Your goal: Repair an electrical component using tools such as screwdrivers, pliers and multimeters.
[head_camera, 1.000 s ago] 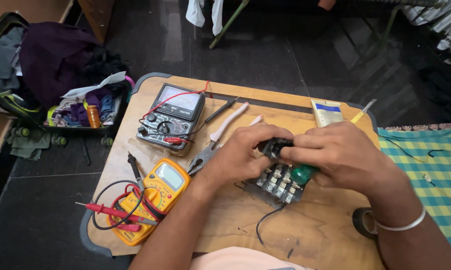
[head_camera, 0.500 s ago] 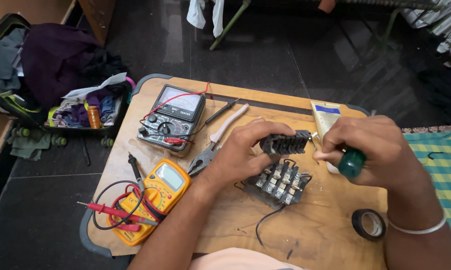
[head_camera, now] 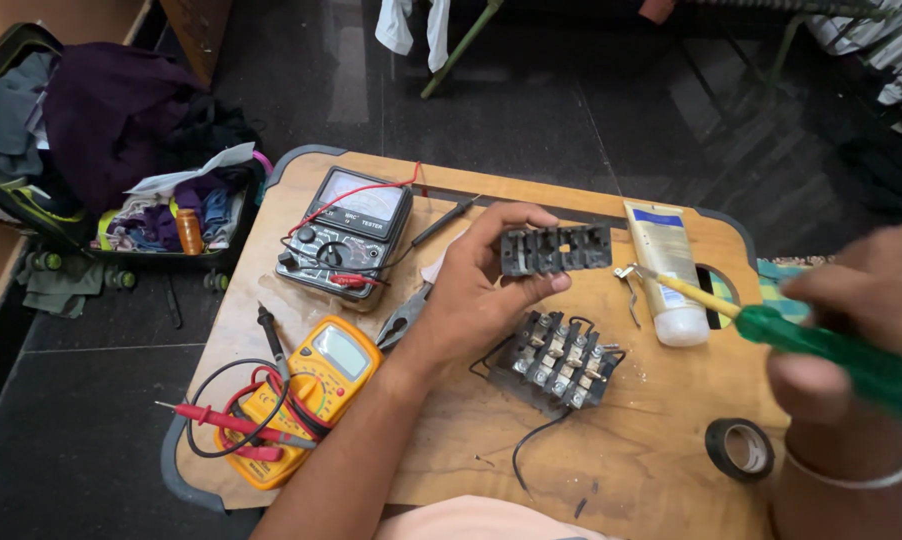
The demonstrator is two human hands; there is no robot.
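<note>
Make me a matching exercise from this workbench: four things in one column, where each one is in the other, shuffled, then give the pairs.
Things:
1. black slotted cover
2. green-handled screwdriver
3. roll of black tape
4. yellow multimeter

Places:
A. lying flat near the board's right front corner
B. held up in the left hand
C. on the board's left front part, with red and black leads
D. gripped in the right hand

Pairs: 1-B, 2-D, 3-A, 4-C

Two multimeters: one yellow [head_camera: 316, 385], one grey analog [head_camera: 346, 232]. One black terminal cover [head_camera: 556, 248], one contactor block [head_camera: 556, 362], one green-handled screwdriver [head_camera: 821, 345], one tube [head_camera: 663, 270], one tape roll [head_camera: 739, 447], one pair of pliers [head_camera: 403, 318].
</note>
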